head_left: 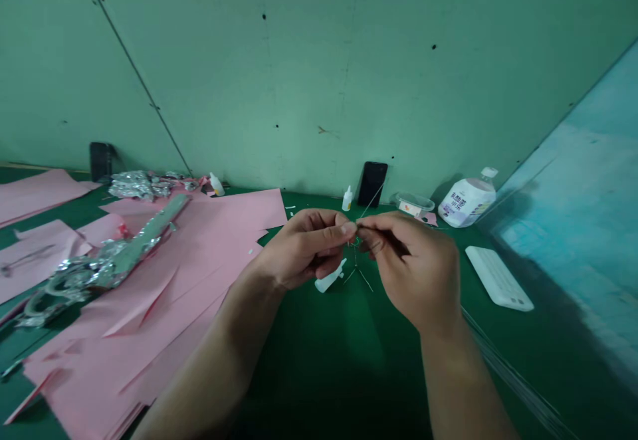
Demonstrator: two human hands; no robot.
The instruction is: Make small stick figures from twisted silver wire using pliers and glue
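Note:
My left hand [312, 244] and my right hand [411, 264] meet in front of me, each with thumb and fingers pinched together. Between them they grip a thin wire piece [355, 271]. One strand rises up and to the right from the fingertips; below, the wire splits into legs like a small stick figure. My fingers hide the part where the wires meet. Just beyond my left fingers, a small white squeeze bottle [327, 282] lies tilted on the green table [329, 367].
Pink paper sheets [199, 267] cover the left side, with foil-wrapped bundles [132, 185] on top. A black phone [373, 184], a small upright bottle [347, 199], a clear tub [416, 205] and a big drink bottle [466, 201] stand along the wall. Right: a white device [498, 279] and long wires [516, 377].

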